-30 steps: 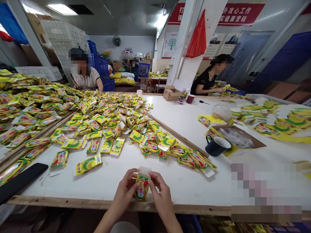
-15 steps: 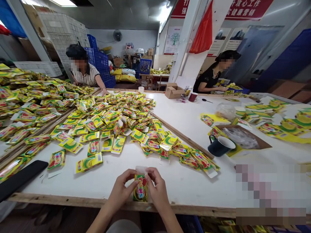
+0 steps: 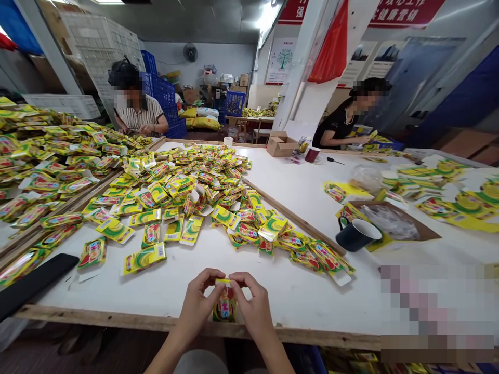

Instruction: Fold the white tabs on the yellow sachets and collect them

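Note:
A small yellow-green candy box (image 3: 225,306) with colourful lettering stands at the table's front edge between my hands. My left hand (image 3: 200,298) pinches its upper left side, thumb on the front and fingers at the top. On the other side my right hand (image 3: 251,301) grips the upper right corner, its thumb against the front. Both sets of fingertips meet at the box's top end, where a narrow strip of the flap shows. Beyond my hands lies a heap of similar boxes (image 3: 187,182), with a few loose ones nearer me.
Wooden strips (image 3: 292,213) divide the white table (image 3: 296,291). A dark mug (image 3: 356,235) and an open carton of clear plastic (image 3: 390,221) stand right; a black phone-like slab (image 3: 35,283) lies left. Two people (image 3: 138,111) work across the table.
The white flap that stood up at the box's top is now folded down under my fingertips. My hands have drawn closer together. The person at the far left has pulled an arm back.

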Tool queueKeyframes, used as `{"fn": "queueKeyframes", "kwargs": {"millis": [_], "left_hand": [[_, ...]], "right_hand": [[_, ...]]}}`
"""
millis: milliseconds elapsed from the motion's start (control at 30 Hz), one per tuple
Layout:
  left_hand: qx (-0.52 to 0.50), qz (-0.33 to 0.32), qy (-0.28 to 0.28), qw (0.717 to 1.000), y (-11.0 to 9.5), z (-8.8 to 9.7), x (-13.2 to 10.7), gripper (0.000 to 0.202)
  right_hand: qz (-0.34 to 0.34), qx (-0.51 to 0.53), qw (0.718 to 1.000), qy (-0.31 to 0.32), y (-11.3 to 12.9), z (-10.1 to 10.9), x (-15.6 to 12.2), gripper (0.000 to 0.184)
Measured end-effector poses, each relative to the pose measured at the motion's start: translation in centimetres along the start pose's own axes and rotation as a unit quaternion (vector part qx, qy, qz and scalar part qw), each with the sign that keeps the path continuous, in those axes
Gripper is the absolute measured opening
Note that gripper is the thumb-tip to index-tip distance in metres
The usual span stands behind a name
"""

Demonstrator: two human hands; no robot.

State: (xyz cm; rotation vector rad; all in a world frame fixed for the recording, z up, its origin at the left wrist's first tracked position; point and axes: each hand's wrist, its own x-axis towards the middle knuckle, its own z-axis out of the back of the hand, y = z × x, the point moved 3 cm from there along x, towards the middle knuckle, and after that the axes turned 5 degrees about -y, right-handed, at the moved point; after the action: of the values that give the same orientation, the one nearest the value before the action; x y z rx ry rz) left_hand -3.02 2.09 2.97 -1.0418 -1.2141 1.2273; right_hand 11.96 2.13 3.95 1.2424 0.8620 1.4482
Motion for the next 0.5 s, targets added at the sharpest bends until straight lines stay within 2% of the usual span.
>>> {"fn": "queueKeyframes", "kwargs": {"millis": [200,367,500], "left_hand": [[0.004,0.005,-0.036,0.999,-0.1,-0.4,0.5,0.016],[-0.021,-0.006,-0.011,1.000,0.8,0.0,0.4,0.015],[-0.005,-0.036,0.004,0.999,1.0,-0.1,-0.6,0.014]], "right_hand": [[-0.018,-0.044,0.999,0.006,0.2,0.1,1.1,0.024],[-0.018,-0.006,0.999,0.032,0.0,0.3,0.5,0.021],[-0.026,0.034,0.999,0.032,-0.4,-0.3,-0.1,0.023]]}}
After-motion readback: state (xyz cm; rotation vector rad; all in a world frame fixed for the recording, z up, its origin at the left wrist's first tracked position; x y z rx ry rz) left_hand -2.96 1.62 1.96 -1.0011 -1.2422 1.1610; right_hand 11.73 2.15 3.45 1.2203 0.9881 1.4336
